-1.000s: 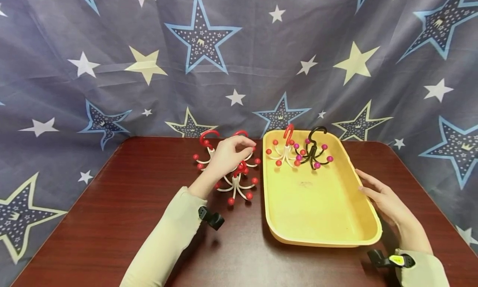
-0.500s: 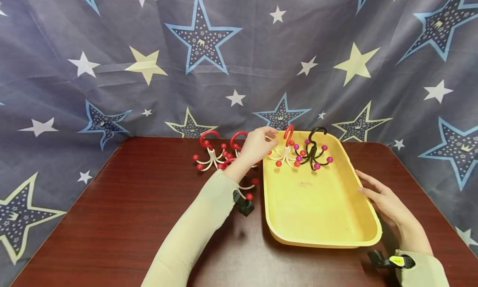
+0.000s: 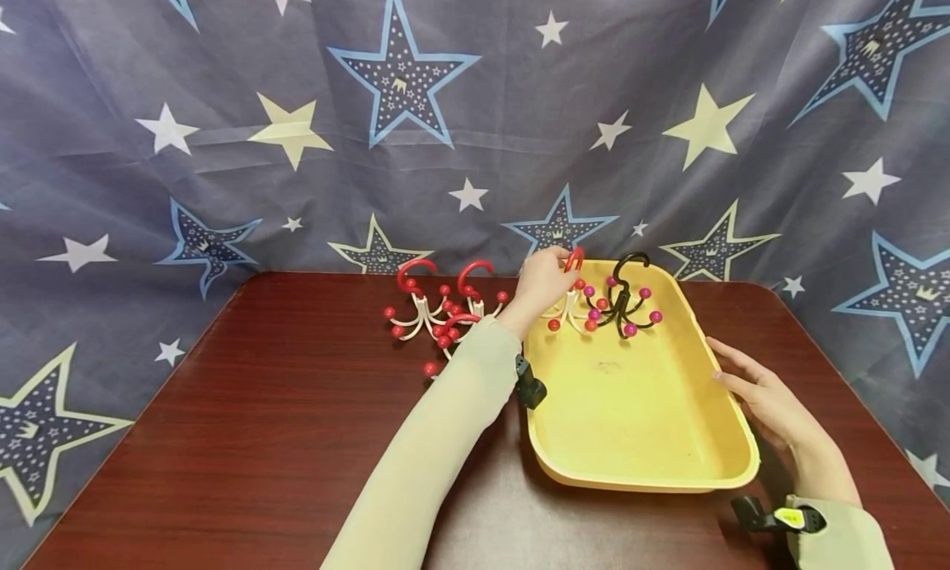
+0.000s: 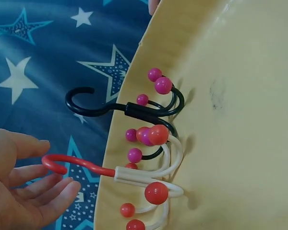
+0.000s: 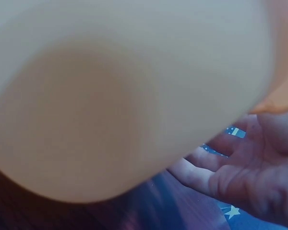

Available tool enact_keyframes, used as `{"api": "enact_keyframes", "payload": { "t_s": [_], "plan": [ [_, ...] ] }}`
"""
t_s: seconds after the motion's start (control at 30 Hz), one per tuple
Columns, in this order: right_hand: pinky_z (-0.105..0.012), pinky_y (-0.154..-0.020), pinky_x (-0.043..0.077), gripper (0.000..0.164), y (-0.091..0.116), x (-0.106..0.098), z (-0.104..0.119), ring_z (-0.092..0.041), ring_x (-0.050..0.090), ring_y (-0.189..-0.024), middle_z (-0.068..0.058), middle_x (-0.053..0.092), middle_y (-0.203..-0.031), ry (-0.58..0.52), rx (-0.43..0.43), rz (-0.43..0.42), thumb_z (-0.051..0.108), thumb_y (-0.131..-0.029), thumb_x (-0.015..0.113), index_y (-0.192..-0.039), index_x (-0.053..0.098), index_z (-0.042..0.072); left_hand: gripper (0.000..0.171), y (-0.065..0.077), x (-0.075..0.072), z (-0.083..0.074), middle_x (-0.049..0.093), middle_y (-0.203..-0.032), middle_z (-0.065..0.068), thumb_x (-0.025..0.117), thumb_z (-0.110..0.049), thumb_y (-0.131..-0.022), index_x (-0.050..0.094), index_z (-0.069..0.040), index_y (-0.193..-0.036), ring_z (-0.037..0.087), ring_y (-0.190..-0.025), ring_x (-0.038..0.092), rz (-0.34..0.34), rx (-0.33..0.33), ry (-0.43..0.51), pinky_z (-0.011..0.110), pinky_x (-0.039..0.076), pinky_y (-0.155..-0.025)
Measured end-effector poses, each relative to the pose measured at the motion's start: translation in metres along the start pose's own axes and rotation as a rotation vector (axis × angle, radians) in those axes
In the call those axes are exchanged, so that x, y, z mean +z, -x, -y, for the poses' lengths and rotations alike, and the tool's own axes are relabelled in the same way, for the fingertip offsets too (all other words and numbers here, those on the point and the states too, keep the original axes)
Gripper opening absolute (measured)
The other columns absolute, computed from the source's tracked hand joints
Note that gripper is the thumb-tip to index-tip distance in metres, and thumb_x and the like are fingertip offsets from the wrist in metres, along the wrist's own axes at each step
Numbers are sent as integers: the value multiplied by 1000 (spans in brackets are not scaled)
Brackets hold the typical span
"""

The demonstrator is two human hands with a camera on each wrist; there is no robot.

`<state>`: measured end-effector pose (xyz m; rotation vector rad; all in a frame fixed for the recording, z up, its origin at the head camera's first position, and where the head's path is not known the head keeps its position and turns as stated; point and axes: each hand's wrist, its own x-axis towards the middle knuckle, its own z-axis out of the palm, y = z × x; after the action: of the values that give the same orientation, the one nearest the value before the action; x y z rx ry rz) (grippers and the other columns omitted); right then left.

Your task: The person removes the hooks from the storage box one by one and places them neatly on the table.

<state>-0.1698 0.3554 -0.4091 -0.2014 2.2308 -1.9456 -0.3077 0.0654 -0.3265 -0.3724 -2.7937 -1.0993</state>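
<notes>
While the left hand, fingers loose, seems to start grabbing the red-hooked, red-balled white plastic hanger at eleven o'clock in the yellow tray, the loose-fingered right hand touches three o'clock. Grabbing calls for closing fingers.

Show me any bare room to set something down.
Free: the near part of the yellow tray, up to its two hangers; also the table left of three red-hooked hangers. Crowded: the tray's far end, by the left hand.
</notes>
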Motion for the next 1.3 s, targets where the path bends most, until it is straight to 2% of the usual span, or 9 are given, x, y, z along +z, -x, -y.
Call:
{"api": "enact_keyframes", "payload": {
  "t_s": [0.23, 0.37, 0.6, 0.8, 0.97, 1.3],
  "plan": [
    [-30, -70, 54, 58, 0, 0, 0, -6, 62, -91, 15, 53, -110, -12, -1, 8, 13, -95, 46, -146, 19, 13, 33, -5, 9, 0, 68, -91, 2, 63, -23, -84, 61, -12, -115, 14, -77, 61, -6, -37, 36, 22, 45, -65],
    [-30, -69, 54, 57, 0, 0, 0, -6, 62, -90, 14, 53, -110, -15, -3, 9, 13, -95, 46, -145, 19, 12, 31, -5, 12, 0, 69, -91, 3, 63, -20, -84, 62, -12, -114, 14, -78, 62, -10, -38, 43, 23, 45, -67],
    [-30, -70, 53, 58, -1, 0, 0, -6, 61, -91, 14, 53, -111, 8, -3, 1, 13, -95, 46, -145, 18, 11, 26, -6, 13, -2, 70, -94, 2, 59, -9, -83, 66, -12, -108, 13, -84, 64, -62, -64, 135, 23, 48, -72],
    [-29, -70, 53, 59, -1, 0, -1, -5, 61, -92, 14, 52, -111, 3, -13, 7, 13, -95, 46, -146, 17, 10, 25, -7, 14, -1, 70, -93, 1, 60, -8, -82, 67, -13, -105, 13, -85, 64, -89, -79, 117, 23, 48, -72],
    [-29, -70, 53, 59, -2, 1, -1, -5, 61, -92, 14, 52, -112, 4, -15, 7, 13, -95, 46, -146, 17, 9, 24, -6, 14, 1, 70, -92, 2, 60, -6, -81, 68, -11, -103, 14, -84, 64, -99, -91, 152, 23, 48, -73],
    [-29, -69, 53, 58, -1, 1, -1, -5, 61, -91, 14, 52, -111, -4, -8, -1, 13, -94, 47, -146, 19, 12, 19, -5, 8, -5, 70, -89, 0, 61, -8, -82, 68, -12, -99, 11, -81, 64, -144, -60, 193, 20, 48, -72]
  ]
}}
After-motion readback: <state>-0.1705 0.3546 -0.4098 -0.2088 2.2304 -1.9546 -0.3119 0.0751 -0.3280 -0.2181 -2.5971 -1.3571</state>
